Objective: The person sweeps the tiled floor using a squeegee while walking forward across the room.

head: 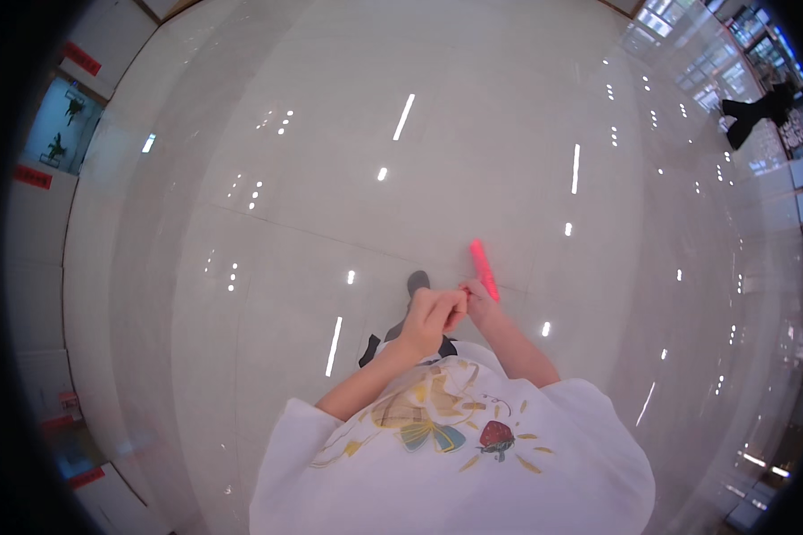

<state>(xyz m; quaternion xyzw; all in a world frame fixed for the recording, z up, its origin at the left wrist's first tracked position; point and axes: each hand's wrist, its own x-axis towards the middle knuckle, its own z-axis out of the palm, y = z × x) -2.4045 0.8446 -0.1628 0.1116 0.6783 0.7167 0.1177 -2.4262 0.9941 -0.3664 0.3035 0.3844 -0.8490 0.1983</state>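
Note:
A bright pink long, narrow broom head (484,269) lies low over the floor, just past my hands and slightly blurred. My left hand (439,311) is curled into a fist in front of my body, nearer the camera. Against its knuckles, a little farther off, my right hand (476,297) is curled too, with a small reddish bit showing at its fingers. Both appear closed around the broom's handle, seen nearly end-on and mostly covered by the fingers. One dark shoe (417,281) pokes out beyond my left hand.
Glossy pale tiles (321,200) with lamp reflections spread all around. White cabinets (37,227) with red stickers and a niche with plants (63,127) line the left rim. At upper right stands a person in dark trousers (749,117), near windows.

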